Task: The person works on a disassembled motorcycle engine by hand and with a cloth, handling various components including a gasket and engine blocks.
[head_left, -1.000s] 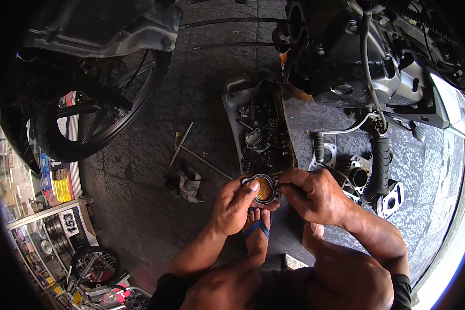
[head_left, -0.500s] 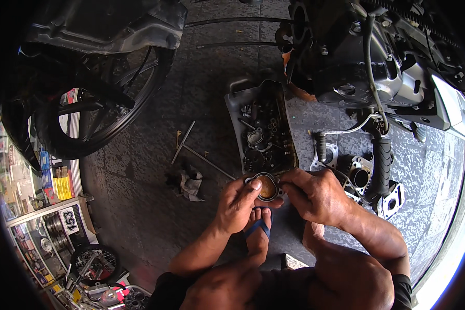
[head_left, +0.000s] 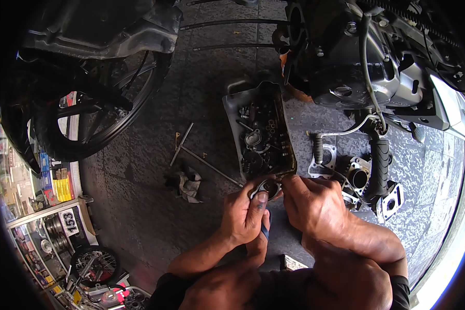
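Observation:
My left hand (head_left: pixel 241 217) holds a small round metal part (head_left: pixel 272 190), hollow like a cup, with the thumb across its near rim. The part is tilted and its inside looks dark. My right hand (head_left: pixel 318 206) is closed at the part's right side, fingertips pinched together; what they grip, if anything, is hidden. Just beyond both hands lies a grey tray (head_left: pixel 232 121) of dark, oily engine parts, including a metal piece with a round opening (head_left: pixel 253 138).
Left of the tray lie a T-handle wrench (head_left: pixel 206 164) and a crumpled rag (head_left: pixel 189 186). At right are an engine cylinder (head_left: pixel 358 179), a flat gasket (head_left: pixel 323 161) and a rubber footpeg (head_left: pixel 380 165) below a motorcycle engine (head_left: pixel 341 77). A wheel (head_left: pixel 72 151) stands far left.
The round part has tilted in my left hand, so its brownish inside shows less. My left thumb has shifted to the near rim. My right hand stays beside the part.

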Motion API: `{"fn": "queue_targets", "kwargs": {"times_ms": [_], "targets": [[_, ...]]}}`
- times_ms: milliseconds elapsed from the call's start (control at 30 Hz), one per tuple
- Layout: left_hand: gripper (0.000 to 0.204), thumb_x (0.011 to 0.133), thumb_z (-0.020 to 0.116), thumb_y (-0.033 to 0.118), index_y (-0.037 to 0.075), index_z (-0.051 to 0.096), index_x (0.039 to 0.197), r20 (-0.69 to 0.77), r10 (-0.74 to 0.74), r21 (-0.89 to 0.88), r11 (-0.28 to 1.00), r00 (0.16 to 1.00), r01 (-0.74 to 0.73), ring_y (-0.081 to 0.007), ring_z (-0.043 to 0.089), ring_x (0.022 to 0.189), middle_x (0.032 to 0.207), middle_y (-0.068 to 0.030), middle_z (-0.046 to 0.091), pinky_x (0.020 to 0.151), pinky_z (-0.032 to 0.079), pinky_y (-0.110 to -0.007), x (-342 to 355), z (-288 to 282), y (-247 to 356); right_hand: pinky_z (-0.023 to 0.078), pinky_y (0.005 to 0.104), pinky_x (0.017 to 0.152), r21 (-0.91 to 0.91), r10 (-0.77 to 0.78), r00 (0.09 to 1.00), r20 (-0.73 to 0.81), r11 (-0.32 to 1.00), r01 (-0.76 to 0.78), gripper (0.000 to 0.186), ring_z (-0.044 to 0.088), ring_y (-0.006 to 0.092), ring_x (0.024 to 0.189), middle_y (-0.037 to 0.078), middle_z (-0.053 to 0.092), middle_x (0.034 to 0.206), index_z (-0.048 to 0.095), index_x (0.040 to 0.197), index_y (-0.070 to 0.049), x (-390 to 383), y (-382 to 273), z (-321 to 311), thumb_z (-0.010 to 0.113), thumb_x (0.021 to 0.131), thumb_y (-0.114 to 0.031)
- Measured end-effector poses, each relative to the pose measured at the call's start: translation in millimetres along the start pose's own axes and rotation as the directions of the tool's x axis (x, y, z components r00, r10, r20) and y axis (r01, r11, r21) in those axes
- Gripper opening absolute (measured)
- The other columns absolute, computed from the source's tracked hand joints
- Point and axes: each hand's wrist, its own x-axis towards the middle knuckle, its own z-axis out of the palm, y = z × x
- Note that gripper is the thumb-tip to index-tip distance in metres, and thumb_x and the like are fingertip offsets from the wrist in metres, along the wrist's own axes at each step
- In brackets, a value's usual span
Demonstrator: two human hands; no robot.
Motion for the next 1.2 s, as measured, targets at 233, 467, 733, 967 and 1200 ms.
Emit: {"fn": "queue_targets", "kwargs": {"times_ms": [233,467,733,967,1200], "targets": [[0.031,0.102,0.046,0.015,-0.005,0.055,0.124,0.088,0.030,-0.110,0.994,0.996,-0.021,-0.0161,0.070,0.088,0.100,-0.0129,0.071,0.069,0.055,-0.025,2.5,-7.3,-11.4,0.052,0.0359,0.050,0.216,0.027,0.995,0.096,0.975,-0.047,0.018,0.067,0.0277,0.057,0.014,0.066,0.070,0.063,0.103,-0.001,6.8,14.8,-9.7,0.064,0.085,-0.006],[0.032,0.104,0.043,0.016,-0.007,0.053,0.124,0.240,-0.165,-0.460,0.849,0.957,0.261,-0.0207,0.070,0.091,0.113,-0.0154,0.066,0.076,0.057,-0.026,4.8,-10.9,-6.2,0.051,0.0394,0.054,0.547,0.144,0.924,0.354,0.769,-0.330,0.013,0.067,0.0343,0.063,0.017,0.065,0.070,0.063,0.095,0.000,14.9,23.7,-16.5,0.063,0.086,-0.010],[0.037,0.103,0.045,0.020,-0.012,0.055,0.118,0.132,-0.230,-0.027,0.972,0.964,0.235,-0.0260,0.070,0.092,0.105,-0.0205,0.067,0.085,0.058,-0.037,3.9,-9.8,2.2,0.052,0.0383,0.047,0.113,0.023,0.999,-0.038,0.993,-0.019,0.014,0.066,0.0316,0.053,0.013,0.065,0.064,0.063,0.099,-0.004,-1.3,2.1,0.3,0.064,0.085,-0.006],[0.034,0.104,0.045,0.022,-0.007,0.056,0.117,0.234,-0.200,-0.570,0.765,0.951,0.301,-0.0250,0.072,0.089,0.105,-0.0181,0.068,0.069,0.059,-0.026,5.7,-15.1,-18.1,0.051,0.0365,0.049,0.251,-0.017,0.994,0.111,0.968,-0.012,0.014,0.067,0.0314,0.057,0.014,0.065,0.064,0.064,0.097,-0.004,7.1,16.7,-5.8,0.068,0.085,-0.009],[0.035,0.103,0.044,0.021,-0.009,0.057,0.117,0.273,-0.187,-0.646,0.692,0.944,0.324,-0.0289,0.072,0.089,0.105,-0.0192,0.068,0.078,0.061,-0.036,8.3,-14.4,-20.9,0.053,0.0398,0.049,0.206,-0.109,0.989,0.104,0.975,0.086,0.020,0.066,0.0328,0.059,0.014,0.065,0.068,0.062,0.104,-0.004,9.1,18.6,-6.7,0.066,0.086,-0.012]]}}
